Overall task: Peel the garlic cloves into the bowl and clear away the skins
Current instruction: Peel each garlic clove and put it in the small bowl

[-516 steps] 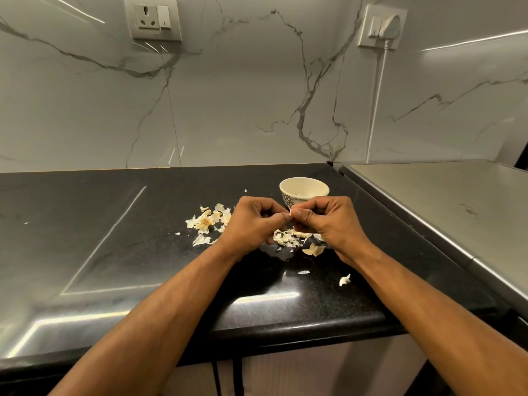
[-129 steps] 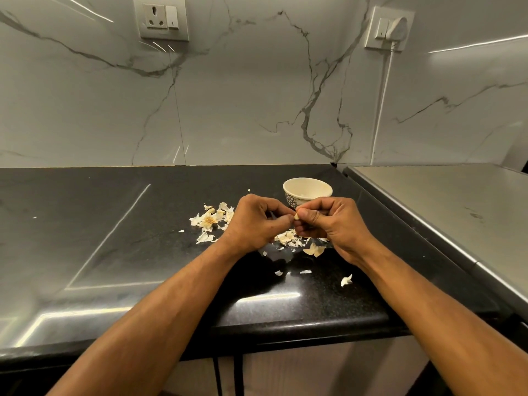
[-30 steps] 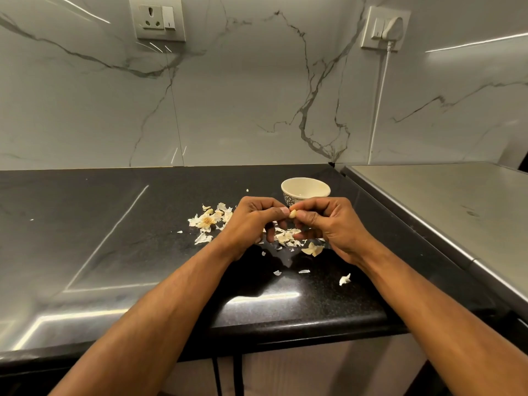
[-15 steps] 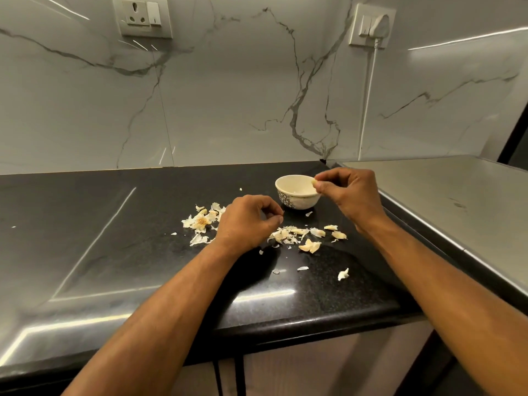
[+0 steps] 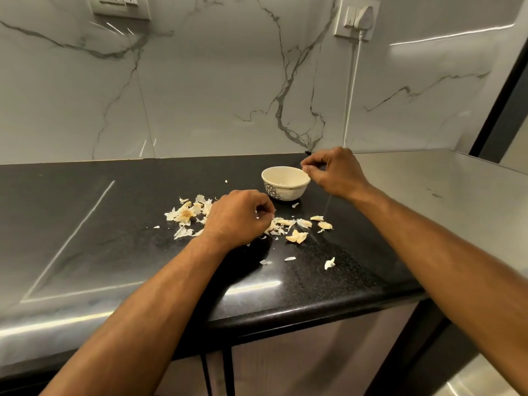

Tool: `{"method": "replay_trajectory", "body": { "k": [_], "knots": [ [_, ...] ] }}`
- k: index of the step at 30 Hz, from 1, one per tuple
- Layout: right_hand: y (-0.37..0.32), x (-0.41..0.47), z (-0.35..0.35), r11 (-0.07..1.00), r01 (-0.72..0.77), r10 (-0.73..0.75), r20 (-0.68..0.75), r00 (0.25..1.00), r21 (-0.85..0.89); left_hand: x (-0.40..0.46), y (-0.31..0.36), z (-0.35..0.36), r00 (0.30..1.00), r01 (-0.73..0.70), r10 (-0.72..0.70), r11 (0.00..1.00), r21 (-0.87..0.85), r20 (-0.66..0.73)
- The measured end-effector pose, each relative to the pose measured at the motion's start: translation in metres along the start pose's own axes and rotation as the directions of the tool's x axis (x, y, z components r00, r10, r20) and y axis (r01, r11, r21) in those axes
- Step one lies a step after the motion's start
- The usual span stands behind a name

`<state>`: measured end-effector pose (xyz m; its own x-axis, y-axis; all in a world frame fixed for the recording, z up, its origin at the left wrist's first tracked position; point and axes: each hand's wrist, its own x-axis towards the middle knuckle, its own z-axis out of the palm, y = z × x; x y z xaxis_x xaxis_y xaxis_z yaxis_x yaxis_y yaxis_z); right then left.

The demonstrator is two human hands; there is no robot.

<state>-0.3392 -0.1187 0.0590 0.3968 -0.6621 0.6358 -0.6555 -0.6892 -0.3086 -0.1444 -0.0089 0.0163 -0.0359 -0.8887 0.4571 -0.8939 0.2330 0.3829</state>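
A small cream bowl (image 5: pixel 285 182) with a patterned side stands on the black counter (image 5: pixel 114 224). My right hand (image 5: pixel 335 174) hovers at the bowl's right rim, thumb and fingertips pinched on a small pale garlic clove. My left hand (image 5: pixel 238 217) rests on the counter in front of the bowl, its fingers curled round a pale flake of garlic skin. Loose garlic skins (image 5: pixel 297 227) lie scattered to its right. A second heap of skins with a root end (image 5: pixel 187 214) lies to its left. The bowl's contents are hard to make out.
A steel worktop (image 5: pixel 428 190) adjoins the counter on the right. Behind stands a marble wall with a plugged socket (image 5: pixel 357 20) and its white cable running down. Stray skin flakes (image 5: pixel 329 263) lie near the counter's front edge.
My hands have parted. The right hand carried the clove up to the bowl and now sits at its right rim. The left hand stayed low by the skins.
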Motion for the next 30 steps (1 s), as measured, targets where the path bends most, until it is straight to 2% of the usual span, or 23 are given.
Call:
{"method": "replay_trajectory", "body": {
  "k": [2, 4, 6, 8, 10, 14, 18, 20, 22, 24, 26, 30],
  "knots": [
    [-0.002, -0.009, -0.003, 0.998, 0.055, -0.055, -0.013, 0.998, 0.0, 0.0, 0.0, 0.001, 1.0, -0.003, 0.003, 1.0, -0.003, 0.004],
    [-0.005, -0.02, -0.007, 0.994, 0.105, -0.105, 0.045, 0.993, -0.006, -0.001, 0.0, 0.001, 1.0, -0.009, 0.009, 1.0, -0.004, 0.002],
    [-0.009, -0.031, -0.015, 0.995, 0.096, -0.09, 0.217, 0.972, -0.019, -0.002, 0.0, 0.001, 1.0, -0.013, 0.013, 1.0, -0.007, 0.006],
    [-0.009, -0.039, -0.023, 0.994, 0.056, -0.011, 0.413, 0.911, -0.097, -0.002, 0.001, 0.001, 1.0, -0.019, 0.019, 1.0, -0.003, 0.015],
    [-0.006, -0.044, -0.031, 0.98, 0.025, 0.079, 0.505, 0.859, -0.197, -0.002, 0.001, 0.001, 1.0, -0.019, 0.019, 1.0, 0.003, 0.015],
    [-0.002, -0.052, -0.036, 0.956, -0.012, 0.191, 0.592, 0.783, -0.292, -0.003, 0.003, 0.0, 1.0, -0.014, 0.014, 1.0, 0.001, 0.02],
    [-0.003, -0.054, -0.03, 0.957, -0.014, 0.185, 0.575, 0.797, -0.289, -0.004, 0.002, 0.001, 1.0, -0.01, 0.01, 1.0, -0.009, 0.024],
    [-0.002, -0.054, -0.027, 0.976, -0.069, 0.173, 0.55, 0.817, -0.205, -0.004, 0.002, 0.002, 1.0, -0.008, 0.009, 1.0, -0.026, 0.021],
    [-0.003, -0.056, -0.023, 0.982, -0.187, 0.149, 0.507, 0.849, 0.025, -0.003, 0.002, 0.002, 1.0, -0.004, 0.005, 0.998, -0.062, 0.015],
    [-0.011, -0.058, -0.019, 0.916, -0.281, 0.135, 0.44, 0.888, 0.286, -0.002, 0.001, 0.003, 1.0, -0.006, 0.005, 0.991, -0.135, -0.002],
    [-0.021, -0.058, -0.013, 0.819, -0.322, 0.147, 0.369, 0.918, 0.475, -0.002, -0.001, 0.004, 0.999, -0.019, 0.012, 0.971, -0.24, -0.03],
    [-0.039, -0.049, 0.007, 0.643, -0.393, 0.215, 0.338, 0.916, 0.657, -0.002, -0.003, 0.003, 0.993, -0.05, 0.005, 0.927, -0.371, -0.121]
  ]
}}
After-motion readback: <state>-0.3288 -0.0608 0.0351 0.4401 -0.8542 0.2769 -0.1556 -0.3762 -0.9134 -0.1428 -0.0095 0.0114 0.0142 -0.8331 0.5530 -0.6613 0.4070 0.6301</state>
